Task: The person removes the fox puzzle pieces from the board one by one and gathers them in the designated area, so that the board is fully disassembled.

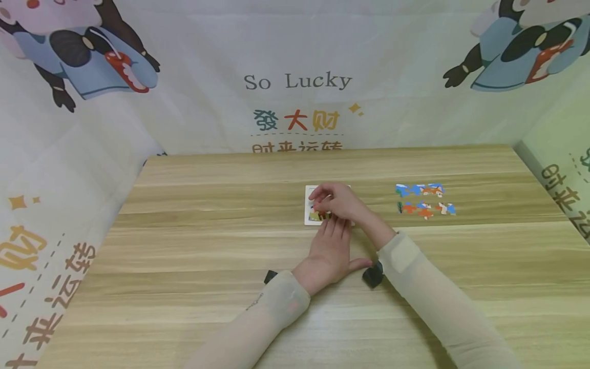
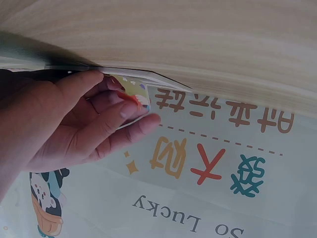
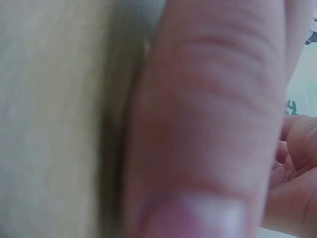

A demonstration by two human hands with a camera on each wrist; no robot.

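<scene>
My left hand (image 1: 329,251) lies palm down with its fingers straight, fingertips at the near edge of a white puzzle board (image 1: 308,205). Over the board bends my right hand (image 1: 338,200), its thumb and fingers pinching a puzzle piece (image 2: 134,90) with green and orange-red on it. In the left wrist view the piece stands tilted above the board, partly hidden by the fingers. A large blurred finger (image 3: 203,124) fills the right wrist view, with part of my right hand (image 3: 297,173) behind it. Much of the board is covered by both hands.
To the board's right lie two rows of loose puzzle pieces, an upper row (image 1: 419,190) and a lower row (image 1: 425,209). Black wrist devices (image 1: 373,275) show beside the wrists. A printed cloth (image 1: 203,102) hangs behind the wooden table (image 1: 207,205).
</scene>
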